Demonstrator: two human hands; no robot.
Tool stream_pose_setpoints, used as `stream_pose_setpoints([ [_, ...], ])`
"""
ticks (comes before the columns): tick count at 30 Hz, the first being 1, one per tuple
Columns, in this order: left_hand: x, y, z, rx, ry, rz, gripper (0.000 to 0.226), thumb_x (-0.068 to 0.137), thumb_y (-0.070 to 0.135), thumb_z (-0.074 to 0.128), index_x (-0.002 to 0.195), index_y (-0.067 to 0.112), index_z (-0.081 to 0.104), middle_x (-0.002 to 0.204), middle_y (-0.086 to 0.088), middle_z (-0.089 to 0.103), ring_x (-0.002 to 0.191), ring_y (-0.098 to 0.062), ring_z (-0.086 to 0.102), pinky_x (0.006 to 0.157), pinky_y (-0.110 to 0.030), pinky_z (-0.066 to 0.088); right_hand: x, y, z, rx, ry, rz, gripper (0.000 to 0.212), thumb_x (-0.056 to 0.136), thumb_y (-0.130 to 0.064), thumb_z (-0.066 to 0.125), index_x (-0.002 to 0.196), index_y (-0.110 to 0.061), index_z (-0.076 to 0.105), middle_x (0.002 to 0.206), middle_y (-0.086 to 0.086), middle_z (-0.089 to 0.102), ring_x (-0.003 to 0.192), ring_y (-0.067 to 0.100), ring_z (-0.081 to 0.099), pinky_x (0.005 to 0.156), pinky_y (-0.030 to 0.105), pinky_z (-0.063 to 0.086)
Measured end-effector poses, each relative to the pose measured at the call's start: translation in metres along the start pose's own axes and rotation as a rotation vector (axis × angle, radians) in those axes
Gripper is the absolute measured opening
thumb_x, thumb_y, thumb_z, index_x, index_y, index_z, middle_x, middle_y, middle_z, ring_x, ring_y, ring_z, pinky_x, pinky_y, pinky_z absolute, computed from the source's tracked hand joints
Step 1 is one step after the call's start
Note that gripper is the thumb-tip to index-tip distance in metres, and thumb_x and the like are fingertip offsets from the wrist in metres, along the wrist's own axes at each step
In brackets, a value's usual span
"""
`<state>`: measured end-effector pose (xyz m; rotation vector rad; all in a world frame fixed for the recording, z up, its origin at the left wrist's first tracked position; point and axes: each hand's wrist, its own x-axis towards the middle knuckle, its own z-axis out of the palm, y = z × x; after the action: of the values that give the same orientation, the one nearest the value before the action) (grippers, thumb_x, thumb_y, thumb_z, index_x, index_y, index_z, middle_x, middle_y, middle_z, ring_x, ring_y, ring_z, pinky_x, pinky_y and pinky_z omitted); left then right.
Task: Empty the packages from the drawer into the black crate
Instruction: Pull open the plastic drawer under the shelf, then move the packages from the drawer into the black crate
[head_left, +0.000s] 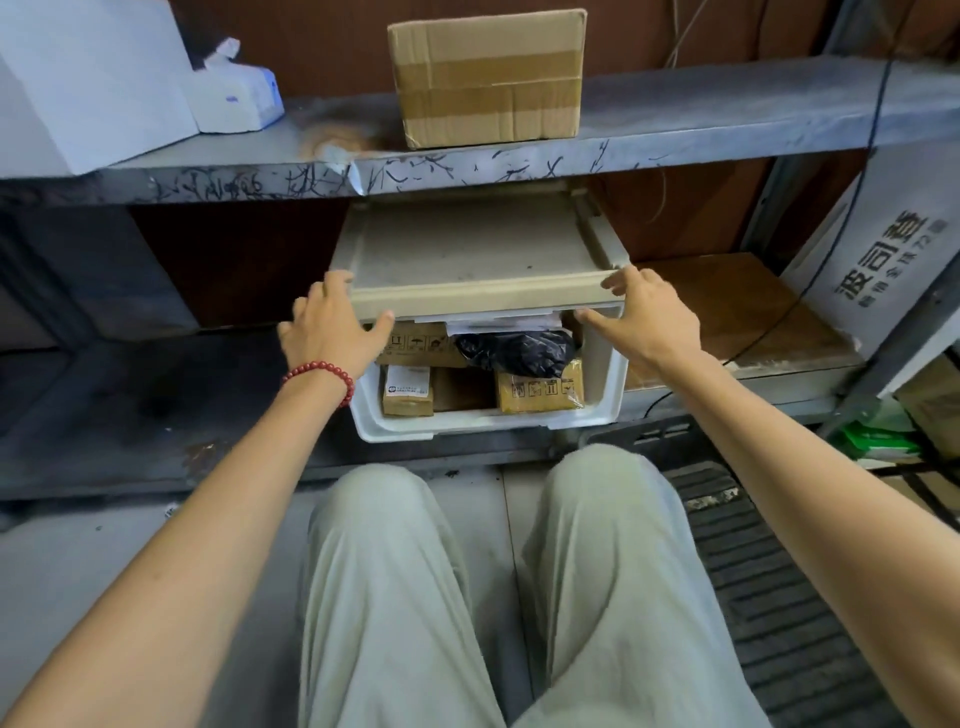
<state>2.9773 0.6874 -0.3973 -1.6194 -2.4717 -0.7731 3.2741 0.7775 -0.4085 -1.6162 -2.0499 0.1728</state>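
okay, both hands up at the drawer unit. my left hand (332, 332) has its fingers (332, 283) hooked over the left front corner of the beige drawer frame (467, 249), thumb pressed on the front lip just under them. my right hand (644, 312) mirrors that on the right corner, fingers lying along the top of the lip and thumb reaching beneath. it's a wide, loose pinch on the frame on both sides, with nothing else held. just below and between my fingers the white drawer (618, 384) stands pulled out and well filled: a black bag (519, 351) on top, and brown cardboard packages (408, 389) under and beside it. low to the right of my right fingers, on the floor, lies something black and ribbed that i take to be the black crate (753, 571), only partly in view. so i'd call this the very start, drawer open and nothing moved across yet. next i'd let go of the frame, drop my fingers into the drawer and take the bag first, since it sits on the boxes, then carry it down to the right.
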Motion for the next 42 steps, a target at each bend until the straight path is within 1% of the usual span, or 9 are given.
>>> stream_pose_setpoints([
  [6, -0.026, 0.019, 0.007, 0.039, -0.051, 0.101, 0.057, 0.09, 0.05, 0.055, 0.135, 0.019, 0.039, 0.132, -0.007, 0.053, 0.123, -0.031, 0.046, 0.097, -0.048, 0.038, -0.012, -0.021, -0.002, -0.017, 0.017, -0.075, 0.053, 0.086, -0.057, 0.062, 0.124, -0.022, 0.055, 0.133, 0.003, 0.052, 0.121, 0.021, 0.05, 0.084, 0.04, 0.052],
  [12, -0.033, 0.015, 0.054, 0.009, -0.172, 0.092, 0.061, 0.089, 0.048, 0.057, 0.138, 0.019, 0.035, 0.135, -0.003, 0.052, 0.123, -0.028, 0.048, 0.095, -0.046, 0.039, -0.015, -0.012, 0.043, -0.111, -0.107, -0.007, 0.06, 0.084, -0.057, 0.064, 0.129, -0.019, 0.051, 0.131, 0.004, 0.052, 0.119, 0.024, 0.049, 0.077, 0.036, 0.046],
  [19, -0.026, 0.004, 0.101, 0.055, -0.282, 0.088, 0.065, 0.09, 0.045, 0.058, 0.143, 0.02, 0.03, 0.142, -0.004, 0.045, 0.127, -0.029, 0.044, 0.094, -0.046, 0.043, -0.011, -0.002, 0.096, -0.02, -0.159, 0.121, 0.072, 0.082, -0.056, 0.067, 0.137, -0.017, 0.041, 0.137, 0.008, 0.043, 0.126, 0.029, 0.044, 0.088, 0.045, 0.047],
  [22, -0.013, -0.002, 0.112, 0.05, -0.268, 0.066, 0.065, 0.09, 0.046, 0.058, 0.143, 0.02, 0.031, 0.141, -0.005, 0.046, 0.125, -0.029, 0.045, 0.092, -0.046, 0.045, -0.014, 0.005, 0.119, 0.001, -0.17, 0.143, 0.073, 0.082, -0.052, 0.069, 0.137, -0.016, 0.038, 0.138, 0.01, 0.04, 0.126, 0.031, 0.044, 0.089, 0.047, 0.047],
  [26, -0.004, -0.001, 0.13, 0.084, -0.273, 0.093, 0.067, 0.089, 0.049, 0.057, 0.143, 0.02, 0.03, 0.142, -0.005, 0.045, 0.126, -0.028, 0.045, 0.092, -0.045, 0.043, -0.007, 0.01, 0.135, 0.036, -0.112, 0.109, 0.077, 0.082, -0.049, 0.071, 0.14, -0.015, 0.035, 0.14, 0.01, 0.038, 0.128, 0.031, 0.043, 0.09, 0.047, 0.048],
  [29, 0.001, 0.011, 0.147, 0.043, -0.266, 0.112, 0.067, 0.09, 0.05, 0.056, 0.144, 0.02, 0.029, 0.141, -0.006, 0.045, 0.126, -0.028, 0.045, 0.091, -0.043, 0.044, 0.0, 0.014, 0.139, 0.061, -0.076, 0.157, 0.082, 0.08, -0.051, 0.073, 0.142, -0.014, 0.033, 0.14, 0.011, 0.039, 0.128, 0.031, 0.043, 0.09, 0.048, 0.048],
  [33, 0.001, 0.035, 0.175, -0.029, -0.239, 0.177, 0.068, 0.089, 0.049, 0.056, 0.146, 0.026, 0.025, 0.143, -0.006, 0.04, 0.124, -0.029, 0.046, 0.086, -0.042, 0.046, 0.007, 0.014, 0.143, 0.132, -0.087, 0.175, 0.079, 0.082, -0.044, 0.073, 0.145, -0.025, 0.028, 0.144, 0.013, 0.034, 0.13, 0.034, 0.042, 0.094, 0.048, 0.046],
  [38, 0.006, 0.038, 0.193, -0.023, -0.348, 0.158, 0.083, 0.087, 0.049, 0.06, 0.15, 0.034, 0.009, 0.152, -0.014, 0.024, 0.133, -0.037, 0.036, 0.096, -0.05, 0.045, 0.013, 0.018, 0.15, 0.122, -0.163, 0.131, 0.078, 0.086, -0.036, 0.071, 0.147, -0.037, 0.023, 0.15, 0.016, 0.027, 0.133, 0.036, 0.04, 0.096, 0.048, 0.046],
  [42, 0.022, 0.024, 0.193, -0.108, -0.349, 0.097, 0.075, 0.089, 0.046, 0.059, 0.148, 0.034, 0.016, 0.146, -0.013, 0.033, 0.128, -0.035, 0.042, 0.092, -0.046, 0.046, 0.019, 0.027, 0.154, 0.182, -0.213, 0.155, 0.078, 0.087, -0.034, 0.07, 0.147, -0.039, 0.021, 0.145, 0.018, 0.033, 0.129, 0.038, 0.044, 0.098, 0.049, 0.045],
])
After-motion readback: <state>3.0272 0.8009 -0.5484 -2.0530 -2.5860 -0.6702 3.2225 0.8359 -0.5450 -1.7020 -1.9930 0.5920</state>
